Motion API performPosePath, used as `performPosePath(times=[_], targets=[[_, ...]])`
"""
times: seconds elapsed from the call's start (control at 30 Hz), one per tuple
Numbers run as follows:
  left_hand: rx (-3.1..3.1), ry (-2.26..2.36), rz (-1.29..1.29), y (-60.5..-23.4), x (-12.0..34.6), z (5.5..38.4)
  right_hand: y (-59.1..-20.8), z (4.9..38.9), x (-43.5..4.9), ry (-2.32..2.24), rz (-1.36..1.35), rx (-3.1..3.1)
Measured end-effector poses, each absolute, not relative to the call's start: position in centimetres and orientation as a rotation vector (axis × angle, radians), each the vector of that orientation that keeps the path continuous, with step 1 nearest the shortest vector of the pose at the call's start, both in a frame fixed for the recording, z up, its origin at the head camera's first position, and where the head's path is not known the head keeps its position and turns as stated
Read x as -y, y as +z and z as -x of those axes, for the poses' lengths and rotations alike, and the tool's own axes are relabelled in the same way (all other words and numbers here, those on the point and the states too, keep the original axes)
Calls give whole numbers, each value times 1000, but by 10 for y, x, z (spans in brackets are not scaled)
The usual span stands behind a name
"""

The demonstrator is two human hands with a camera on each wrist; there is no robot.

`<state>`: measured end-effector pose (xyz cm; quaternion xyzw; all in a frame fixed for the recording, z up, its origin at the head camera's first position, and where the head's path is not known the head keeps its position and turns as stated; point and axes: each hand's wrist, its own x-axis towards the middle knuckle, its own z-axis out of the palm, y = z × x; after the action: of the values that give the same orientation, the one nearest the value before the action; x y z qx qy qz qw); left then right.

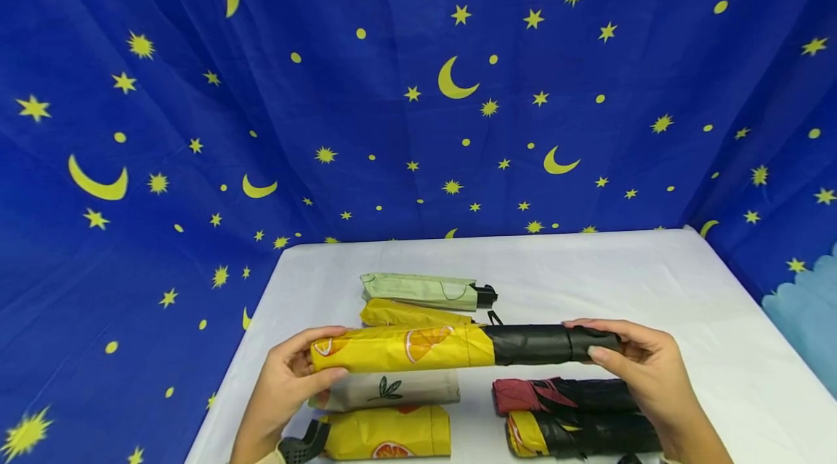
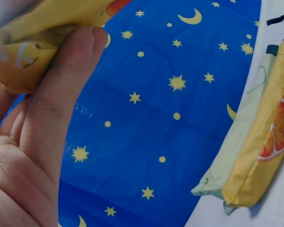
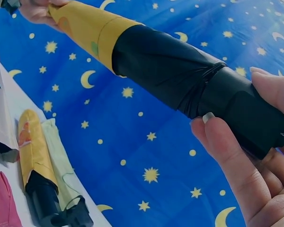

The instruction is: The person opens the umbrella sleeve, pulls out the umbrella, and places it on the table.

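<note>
A folded black umbrella (image 1: pixel 531 345) is held level above the table, its left part inside a yellow sleeve (image 1: pixel 375 349) printed with orange slices. My left hand (image 1: pixel 282 383) pinches the closed end of that sleeve between thumb and fingers. At the other end, my right hand (image 1: pixel 654 369) grips the black handle (image 3: pixel 246 111), thumb on one side and fingers on the other. Between sleeve and handle, the right wrist view shows bare, gathered black cloth. Behind it lie a yellow sleeved umbrella (image 2: pixel 262 142) and a pale green one (image 1: pixel 418 290), side by side.
On the white table (image 1: pixel 588 268), nearer me, lie a whitish sleeve with leaves (image 1: pixel 418 388) and a yellow sleeve (image 1: pixel 386 433). At right are a black-and-red folded umbrella (image 1: pixel 556 396) and a black-and-yellow one (image 1: pixel 582 433). A blue starry cloth (image 1: pixel 392 123) hangs behind.
</note>
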<state>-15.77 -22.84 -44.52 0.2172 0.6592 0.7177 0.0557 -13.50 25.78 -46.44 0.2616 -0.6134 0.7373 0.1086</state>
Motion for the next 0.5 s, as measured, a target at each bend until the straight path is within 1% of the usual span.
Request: performPosePath(times=[0.33,0.5], targets=[[-2033,2151,-590,-450,231,159,-467,132,-271,2206,-749,1764],[-2016,2161,-613,-450,231,160,-467,131,-275,2218,-714,1777]])
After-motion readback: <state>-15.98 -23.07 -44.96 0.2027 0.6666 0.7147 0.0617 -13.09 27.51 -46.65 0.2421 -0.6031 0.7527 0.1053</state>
